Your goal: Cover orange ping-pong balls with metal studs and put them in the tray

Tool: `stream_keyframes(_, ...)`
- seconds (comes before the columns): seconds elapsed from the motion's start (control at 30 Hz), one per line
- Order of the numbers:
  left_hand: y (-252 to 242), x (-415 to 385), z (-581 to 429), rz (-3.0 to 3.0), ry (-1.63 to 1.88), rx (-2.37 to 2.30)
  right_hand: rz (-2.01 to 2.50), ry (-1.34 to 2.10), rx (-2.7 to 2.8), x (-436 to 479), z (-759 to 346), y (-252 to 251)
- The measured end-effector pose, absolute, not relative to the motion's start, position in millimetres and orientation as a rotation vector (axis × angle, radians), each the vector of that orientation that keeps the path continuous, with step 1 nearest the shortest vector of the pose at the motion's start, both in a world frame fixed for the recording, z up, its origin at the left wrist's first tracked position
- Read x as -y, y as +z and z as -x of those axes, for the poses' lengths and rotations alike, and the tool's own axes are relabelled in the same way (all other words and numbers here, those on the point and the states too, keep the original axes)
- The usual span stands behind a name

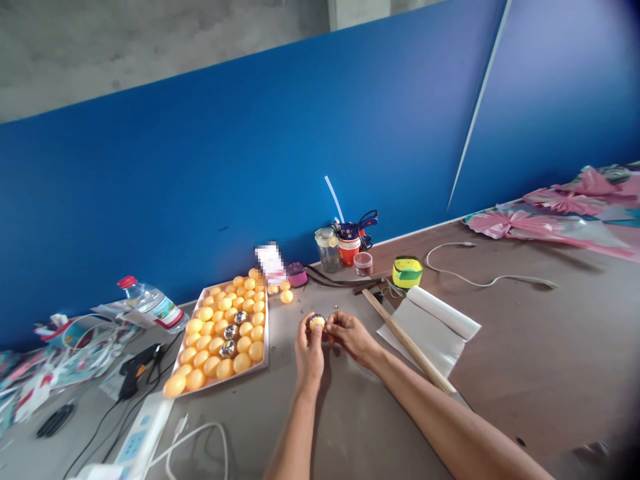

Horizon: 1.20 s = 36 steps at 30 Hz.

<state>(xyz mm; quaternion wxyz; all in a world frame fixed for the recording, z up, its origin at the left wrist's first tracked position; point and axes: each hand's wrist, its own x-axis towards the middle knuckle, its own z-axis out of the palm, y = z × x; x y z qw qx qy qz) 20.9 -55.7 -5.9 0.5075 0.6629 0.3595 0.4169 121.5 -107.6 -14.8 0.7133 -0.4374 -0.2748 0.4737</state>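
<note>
Both of my hands meet over the brown table, a little right of a shallow white tray [266,347]. My left hand [309,347] has its fingers curled round a small round yellow piece with a silver rim [317,323]. My right hand [350,333] pinches the same piece from the right side. The tray holds several orange-yellow balls [220,333] and a few shiny silver ones [231,332]. One loose orange ball [287,297] lies just beyond the tray.
A long wooden stick [407,341] lies across folded white paper [435,327]. Cups with tools [349,243], a jar [327,249], a yellow-green tape measure [407,272] and a white cable [480,280] stand near the blue wall. A water bottle [150,303], a glue gun [136,370] and a power strip [140,440] lie left.
</note>
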Motion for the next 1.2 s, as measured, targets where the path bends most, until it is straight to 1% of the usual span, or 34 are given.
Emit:
stream_keyframes(0.23,-5.8,58.8,-20.1,-1.658,0.987,-0.866,1.06,1.054,0.546,107.3,-119.9,-17.9)
stream_keyframes(0.4,-6.3,58.6,-22.4,-1.559,0.968,-0.816,1.039,1.036,0.553,104.6,-126.0,-13.8)
stream_keyframes(0.47,-6.3,56.5,-22.8,-1.494,0.952,-0.787,1.096,0.928,0.62,104.5,-131.9,-11.0)
stream_keyframes(0.53,-6.9,52.9,-22.3,-1.439,0.976,-0.802,1.29,0.711,0.792,106.7,-137.5,-9.2)
stream_keyframes(0.63,-9.4,46.0,-20.2,-1.368,1.067,-0.868,1.626,0.364,1.192,113.3,-139.2,-8.3)
stream_keyframes(0.73,-12.1,41.3,-18.4,-1.31,1.13,-0.904,1.899,0.224,1.515,119.5,-132.3,-7.6)
stream_keyframes(0.87,-12.6,41.7,-19.2,-1.287,1.138,-0.906,2.023,0.176,1.698,120.3,-123.1,-5.0)
stream_keyframes(1.2,-5.9,45.7,-21.8,-1.277,1.088,-0.918,1.945,0.185,1.697,116.9,-116.9,-6.1)
